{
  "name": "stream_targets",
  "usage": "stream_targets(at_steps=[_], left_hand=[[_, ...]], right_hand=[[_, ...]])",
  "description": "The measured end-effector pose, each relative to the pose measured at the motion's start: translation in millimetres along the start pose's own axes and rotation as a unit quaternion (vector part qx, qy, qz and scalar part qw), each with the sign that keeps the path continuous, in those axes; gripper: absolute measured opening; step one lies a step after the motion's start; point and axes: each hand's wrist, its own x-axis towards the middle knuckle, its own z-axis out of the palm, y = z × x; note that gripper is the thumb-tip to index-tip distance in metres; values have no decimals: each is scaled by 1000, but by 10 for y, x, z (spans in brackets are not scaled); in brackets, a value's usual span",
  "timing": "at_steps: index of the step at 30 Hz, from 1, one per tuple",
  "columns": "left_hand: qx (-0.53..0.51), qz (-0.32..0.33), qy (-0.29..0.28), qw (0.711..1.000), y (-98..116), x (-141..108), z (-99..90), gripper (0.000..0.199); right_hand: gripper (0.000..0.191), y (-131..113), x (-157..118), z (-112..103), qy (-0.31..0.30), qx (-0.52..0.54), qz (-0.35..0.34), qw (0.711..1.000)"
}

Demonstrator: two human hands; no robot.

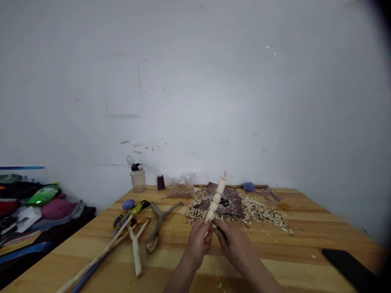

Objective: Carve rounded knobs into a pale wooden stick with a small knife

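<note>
A pale carved wooden stick (217, 198) with rounded bulges and a pointed tip slants up and away over the table. My left hand (198, 241) is closed around its lower end. Close beside it, my right hand (231, 241) grips a dark-handled carving tool (220, 232) against the stick; its working end is hidden by my fingers. Small chips lie below the hands. Behind the stick, wood shavings (259, 209) cover part of the table and a dark brown sheet (233, 206), on which a small black ringed object (225, 202) rests.
On the left lie a peeled forked stick (136, 252), a barked forked branch (157, 230), long sticks (91, 262) and yellow-black pruners (139, 208). A bottle (139, 181), a dark thread spool (160, 182) and a plastic bag (180, 188) stand by the wall. A black flat object (351, 266) lies right.
</note>
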Motion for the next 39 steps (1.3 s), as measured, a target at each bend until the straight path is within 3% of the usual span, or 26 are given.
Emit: stream_targets(at_steps=[3,7,16,26,29,34,39], left_hand=[[-102,-85,-62,989,36,4,-23,34],[-156,-129,-102,974,81,-2,-42,30],[-171,-146,-138,965,83,-22,-51,26],[-148,-154,-147,966,90,-25,-47,28],[-108,-138,-122,977,91,-29,-37,32],[-6,-47,-86,995,54,-52,-14,34],[120,52,-62,989,-12,-63,6,33]], right_hand=[[18,42,10,-70,16,116,33,993],[13,55,4,-117,8,119,61,991],[29,14,-12,-99,-27,42,-2,999],[25,10,2,-84,-30,-48,-19,998],[26,4,1,-60,-33,-93,-19,995],[28,-74,-1,-71,-53,-97,13,994],[26,-124,4,-93,-68,-79,36,994]])
